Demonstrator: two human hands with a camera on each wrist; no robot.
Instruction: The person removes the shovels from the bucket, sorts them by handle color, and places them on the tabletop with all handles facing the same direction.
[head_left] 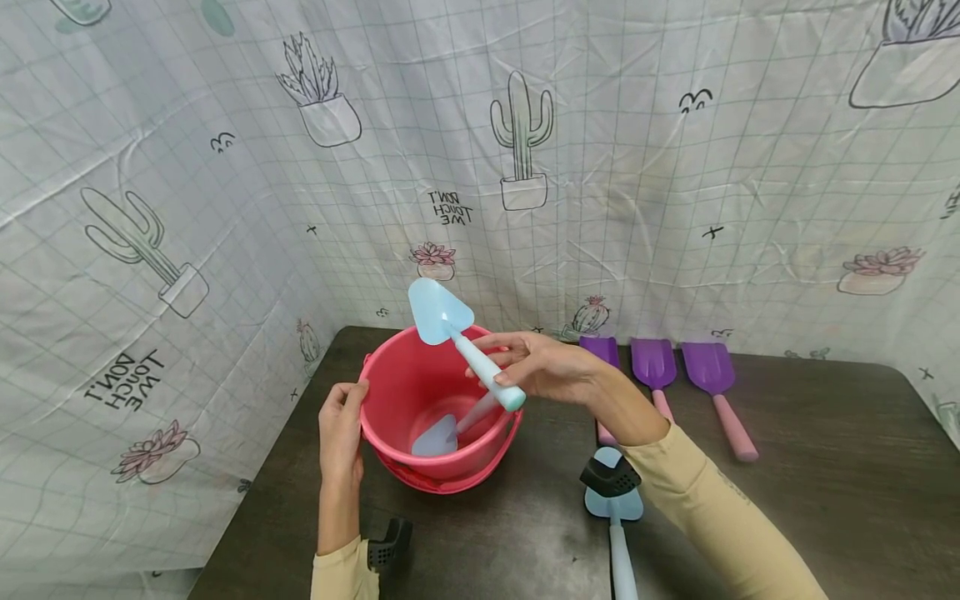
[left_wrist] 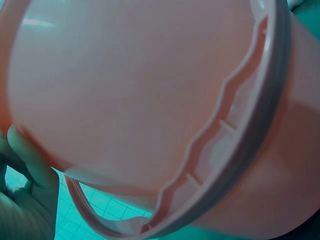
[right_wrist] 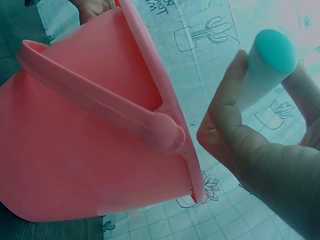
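Observation:
A red bucket (head_left: 397, 387) stands on the dark table, its handle hanging down at the front. My left hand (head_left: 341, 429) grips the rim on the left side, thumb over the edge. Above the bucket my right hand (head_left: 558, 367) holds a light blue toy trowel (head_left: 431, 312) by its handle. That trowel's blade points up and to the left, and its teal handle end (right_wrist: 275, 50) faces the right wrist camera. Inside the bucket lies another light blue trowel (head_left: 437, 437), its handle leaning toward the right wall.
To the right of the bucket, a third light blue trowel (head_left: 621, 558) lies partly under the right wrist's black camera (head_left: 611, 477). Three purple shovels with pink handles, one of them a purple shovel (head_left: 708, 367) at far right, lie along the back. A patterned cloth (head_left: 630, 208) hangs behind.

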